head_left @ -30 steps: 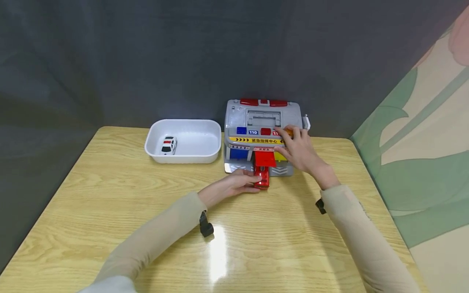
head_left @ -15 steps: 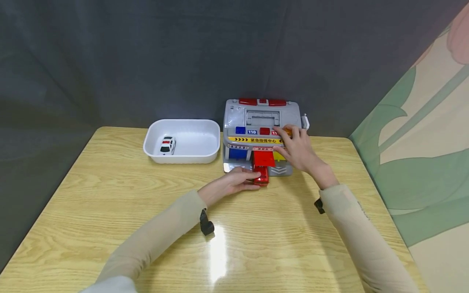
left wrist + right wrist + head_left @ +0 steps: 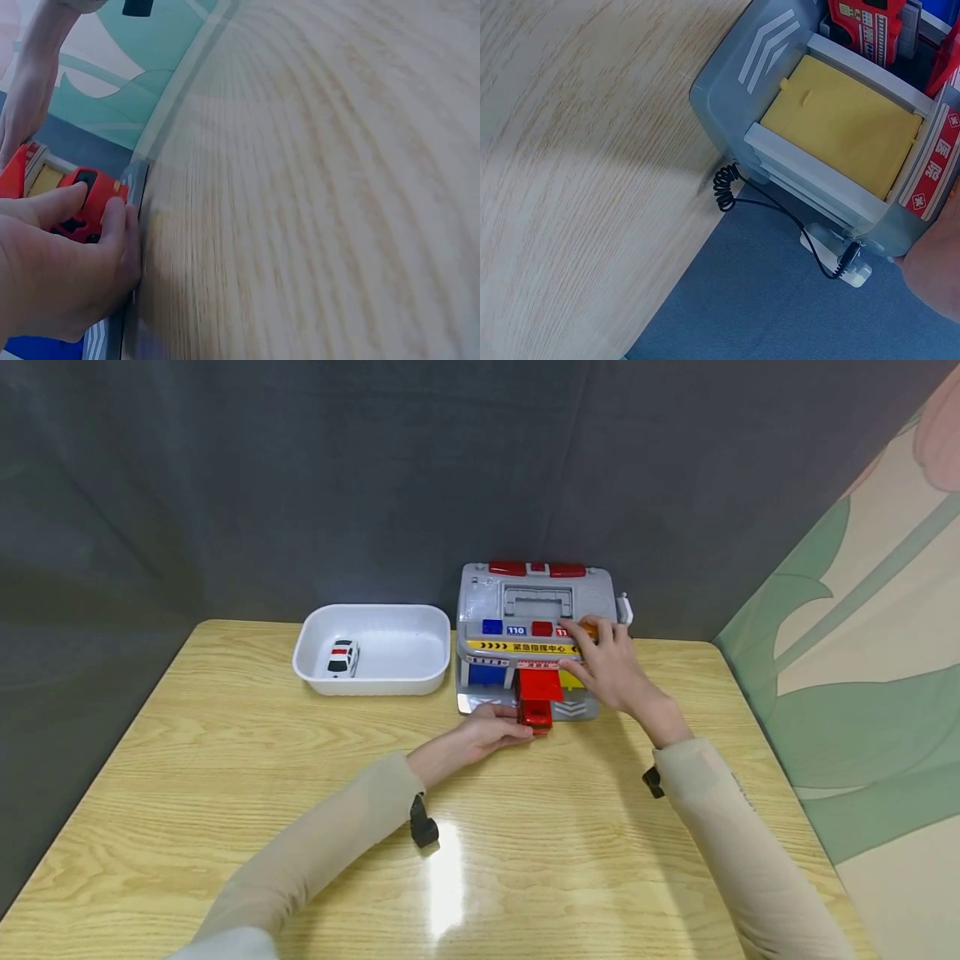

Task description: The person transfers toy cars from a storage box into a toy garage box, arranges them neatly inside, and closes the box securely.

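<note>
A wood-grained table [image 3: 525, 860] spans the scene, and on its far side stands a grey toy garage [image 3: 525, 648], just right of a white tray [image 3: 371, 686]. The right hand [image 3: 617, 668] lies over the garage's right front edge; whether it grips or merely rests, I cannot tell. The left hand [image 3: 489, 732] pinches a red toy car [image 3: 537, 718] from the left. The car sits on the middle ramp, its far part under the raised red door [image 3: 542, 684]. I judge it light, stiff and rather slippery (the body is glossy), best held by its sides toward the near end, clear of that thin door. A white toy car [image 3: 342, 658] rests in the tray's left part.
</note>
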`<action>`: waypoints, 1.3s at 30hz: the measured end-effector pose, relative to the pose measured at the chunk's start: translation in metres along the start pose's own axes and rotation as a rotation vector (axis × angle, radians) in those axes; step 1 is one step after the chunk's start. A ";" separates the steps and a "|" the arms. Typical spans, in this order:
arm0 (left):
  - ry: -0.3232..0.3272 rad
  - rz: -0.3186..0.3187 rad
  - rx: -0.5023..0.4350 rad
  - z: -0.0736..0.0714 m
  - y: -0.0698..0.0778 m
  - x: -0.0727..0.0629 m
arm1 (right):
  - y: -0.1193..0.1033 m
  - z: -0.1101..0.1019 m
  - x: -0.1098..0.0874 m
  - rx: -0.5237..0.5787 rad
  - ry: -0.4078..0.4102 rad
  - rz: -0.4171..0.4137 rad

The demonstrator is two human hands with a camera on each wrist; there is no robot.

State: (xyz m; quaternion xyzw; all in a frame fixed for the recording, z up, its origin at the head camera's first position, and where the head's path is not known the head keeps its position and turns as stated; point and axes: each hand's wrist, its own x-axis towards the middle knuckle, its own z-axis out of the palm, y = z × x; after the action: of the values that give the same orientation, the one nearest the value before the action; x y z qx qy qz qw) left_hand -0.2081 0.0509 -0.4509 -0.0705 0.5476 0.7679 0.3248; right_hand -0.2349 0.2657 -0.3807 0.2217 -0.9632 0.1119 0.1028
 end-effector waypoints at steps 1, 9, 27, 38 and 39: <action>0.010 0.003 -0.006 0.000 -0.001 0.000 | 0.000 0.000 0.000 -0.001 -0.002 0.001; 0.041 0.032 0.013 -0.002 -0.002 0.003 | 0.001 0.001 0.000 -0.001 -0.009 0.012; -0.077 0.001 0.222 -0.014 0.008 0.010 | 0.001 -0.001 0.001 -0.002 0.011 -0.010; -0.075 0.035 0.158 -0.019 0.006 0.017 | 0.001 0.001 0.000 0.008 -0.002 0.011; -0.075 0.040 0.150 -0.019 0.007 0.017 | 0.001 0.001 0.000 0.011 -0.004 0.015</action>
State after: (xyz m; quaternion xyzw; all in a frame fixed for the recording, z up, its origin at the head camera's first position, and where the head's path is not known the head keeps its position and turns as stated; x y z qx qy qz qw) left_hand -0.2300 0.0399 -0.4609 -0.0065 0.5923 0.7332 0.3339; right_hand -0.2355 0.2667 -0.3817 0.2154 -0.9644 0.1172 0.0987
